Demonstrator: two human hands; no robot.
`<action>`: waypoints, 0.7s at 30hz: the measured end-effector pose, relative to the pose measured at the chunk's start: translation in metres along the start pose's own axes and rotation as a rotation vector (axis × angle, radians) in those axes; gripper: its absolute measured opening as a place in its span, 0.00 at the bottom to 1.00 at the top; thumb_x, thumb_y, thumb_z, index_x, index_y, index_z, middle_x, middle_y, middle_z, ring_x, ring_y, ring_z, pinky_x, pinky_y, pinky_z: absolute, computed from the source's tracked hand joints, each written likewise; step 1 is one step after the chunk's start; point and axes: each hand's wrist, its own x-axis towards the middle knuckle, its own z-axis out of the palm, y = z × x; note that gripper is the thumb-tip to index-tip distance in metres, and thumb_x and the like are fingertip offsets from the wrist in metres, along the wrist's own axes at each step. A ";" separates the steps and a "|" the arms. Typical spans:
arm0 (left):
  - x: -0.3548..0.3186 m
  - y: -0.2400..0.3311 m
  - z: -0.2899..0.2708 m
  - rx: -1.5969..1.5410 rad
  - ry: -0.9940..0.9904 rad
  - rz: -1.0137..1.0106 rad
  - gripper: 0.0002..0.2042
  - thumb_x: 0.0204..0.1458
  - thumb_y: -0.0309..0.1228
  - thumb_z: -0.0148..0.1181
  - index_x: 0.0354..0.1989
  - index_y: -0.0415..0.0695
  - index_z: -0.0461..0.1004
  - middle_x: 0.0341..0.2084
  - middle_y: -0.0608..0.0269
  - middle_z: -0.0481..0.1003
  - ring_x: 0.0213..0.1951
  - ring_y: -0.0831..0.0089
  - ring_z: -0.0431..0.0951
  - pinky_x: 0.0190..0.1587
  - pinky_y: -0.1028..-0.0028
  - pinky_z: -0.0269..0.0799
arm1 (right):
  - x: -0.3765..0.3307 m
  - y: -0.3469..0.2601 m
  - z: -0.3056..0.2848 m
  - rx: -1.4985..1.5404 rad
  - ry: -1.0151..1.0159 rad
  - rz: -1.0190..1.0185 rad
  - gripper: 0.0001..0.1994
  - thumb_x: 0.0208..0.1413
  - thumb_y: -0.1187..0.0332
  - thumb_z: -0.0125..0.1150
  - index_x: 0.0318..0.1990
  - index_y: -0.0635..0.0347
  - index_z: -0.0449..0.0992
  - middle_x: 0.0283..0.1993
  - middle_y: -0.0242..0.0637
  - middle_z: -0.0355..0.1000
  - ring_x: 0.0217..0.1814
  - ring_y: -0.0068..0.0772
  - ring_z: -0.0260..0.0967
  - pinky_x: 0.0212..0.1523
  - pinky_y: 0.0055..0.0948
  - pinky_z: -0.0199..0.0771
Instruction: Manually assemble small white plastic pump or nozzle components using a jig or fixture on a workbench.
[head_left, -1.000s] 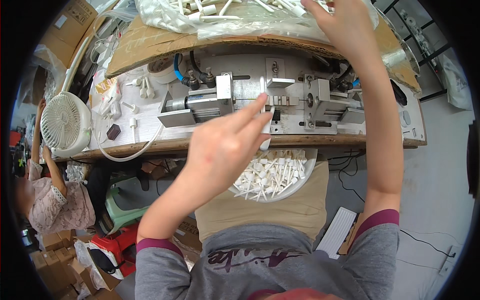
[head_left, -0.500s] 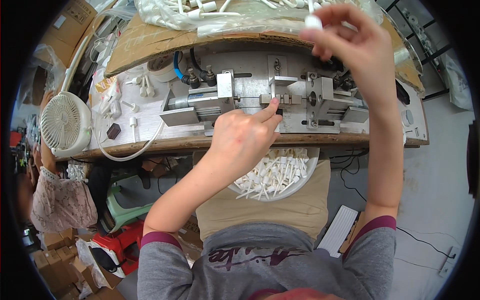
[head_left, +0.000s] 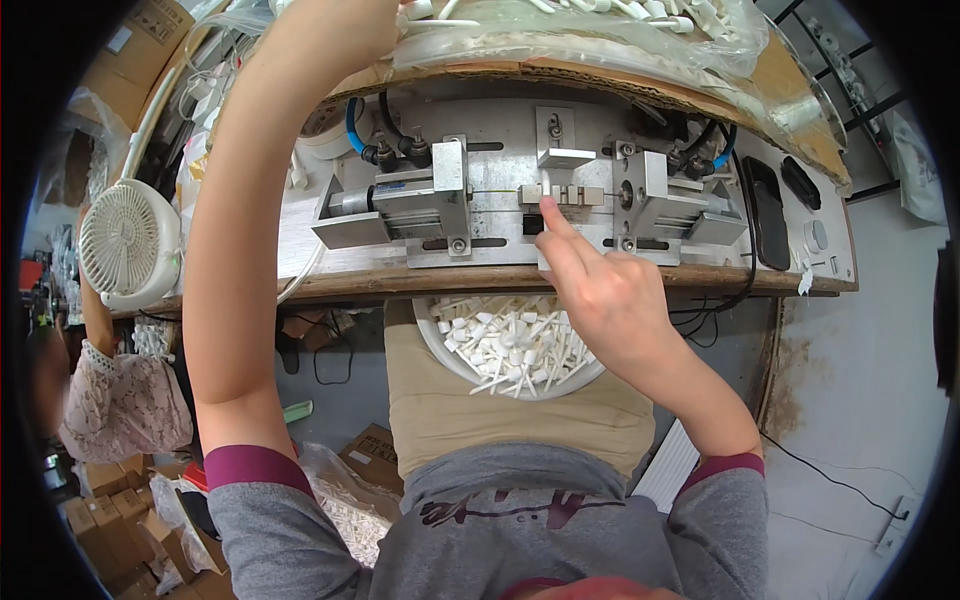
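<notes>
Head view: a seated worker is pressing the right hand (head_left: pixel 610 300) forward at a small pneumatic press (head_left: pixel 500 205) bolted to the desk (head_left: pixel 400 282), the index fingertip (head_left: pixel 548 208) touching the little metal fixture block (head_left: pixel 562 194) at the machine's centre, just ahead of the knuckles. That grip is grasping nothing; the remaining fingers are curling loosely under the palm. The left hand (head_left: pixel 335 25) is reaching well up and away to the far side of the machine, toward a clear bag of white plastic parts (head_left: pixel 600 30) lying on a cardboard sheet (head_left: pixel 640 85); whether its grip is clenching a part or hanging released cannot be told, as the picture's upper edge is cutting the fingers off. Just behind the right wrist, on the worker's lap, a round basin (head_left: pixel 440 345) is holding a heap of white stick-shaped pieces (head_left: pixel 510 340). A small white fan (head_left: pixel 128 242) is standing far out to the left of the left forearm. Doing this step well appears to mean keeping the fingertip square on the block and clear of the two side rams while seating the piece.
</notes>
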 end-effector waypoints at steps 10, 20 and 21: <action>0.007 -0.001 0.011 -0.170 0.085 0.016 0.13 0.49 0.31 0.62 0.41 0.38 0.83 0.34 0.46 0.82 0.39 0.55 0.83 0.46 0.63 0.78 | 0.019 0.008 -0.013 0.071 -0.113 -0.011 0.12 0.51 0.67 0.69 0.38 0.61 0.73 0.46 0.49 0.79 0.21 0.35 0.76 0.23 0.30 0.75; -0.068 0.036 -0.014 -0.717 0.419 0.108 0.05 0.53 0.26 0.68 0.36 0.39 0.83 0.33 0.66 0.79 0.31 0.84 0.78 0.28 0.83 0.73 | 0.189 0.118 -0.057 0.030 0.340 0.264 0.20 0.51 0.57 0.68 0.41 0.67 0.82 0.39 0.48 0.81 0.41 0.41 0.80 0.43 0.38 0.79; -0.081 0.044 -0.017 -0.768 0.353 0.099 0.05 0.52 0.23 0.68 0.36 0.39 0.83 0.37 0.66 0.78 0.31 0.83 0.78 0.30 0.84 0.76 | 0.206 0.123 -0.048 -0.110 0.299 0.306 0.24 0.51 0.52 0.69 0.43 0.66 0.83 0.40 0.49 0.81 0.44 0.44 0.80 0.45 0.40 0.79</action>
